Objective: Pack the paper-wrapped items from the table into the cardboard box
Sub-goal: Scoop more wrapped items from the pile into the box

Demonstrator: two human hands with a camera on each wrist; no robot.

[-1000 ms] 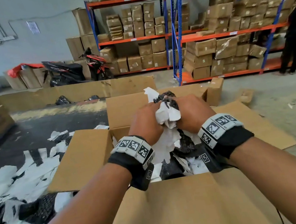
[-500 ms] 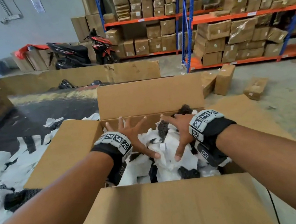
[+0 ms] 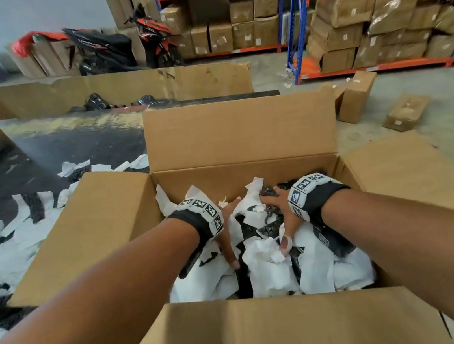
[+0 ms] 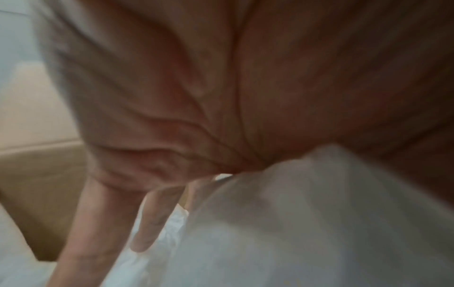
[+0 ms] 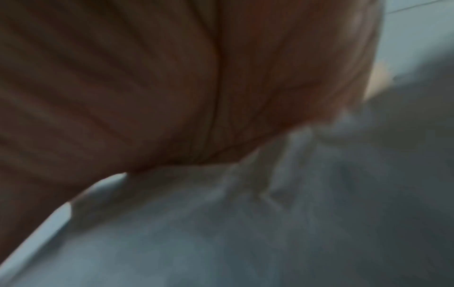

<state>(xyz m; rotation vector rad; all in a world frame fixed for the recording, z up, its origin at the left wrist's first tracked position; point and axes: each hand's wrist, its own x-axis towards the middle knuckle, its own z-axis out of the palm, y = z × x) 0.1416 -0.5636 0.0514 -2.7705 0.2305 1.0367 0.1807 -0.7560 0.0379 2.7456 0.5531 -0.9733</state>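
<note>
Paper-wrapped items (image 3: 267,263) right under both palms in cardboard box (image 3: 241,137) — left hand (image 3: 229,231), right hand (image 3: 282,216) fingers (image 4: 147,229) spread flat, pressing, holding nothing.

Warehouse / packing area. Evidence: blue-and-orange racking (image 3: 299,14) loaded with taped cartons (image 3: 342,9) along the back. Bare concrete floor (image 3: 449,118) with loose small boxes (image 3: 356,96). Two scooters (image 3: 122,45) parked at the wall. Open box (image 3: 240,134) in foreground, holding paper-wrapped items (image 3: 267,266).
</note>
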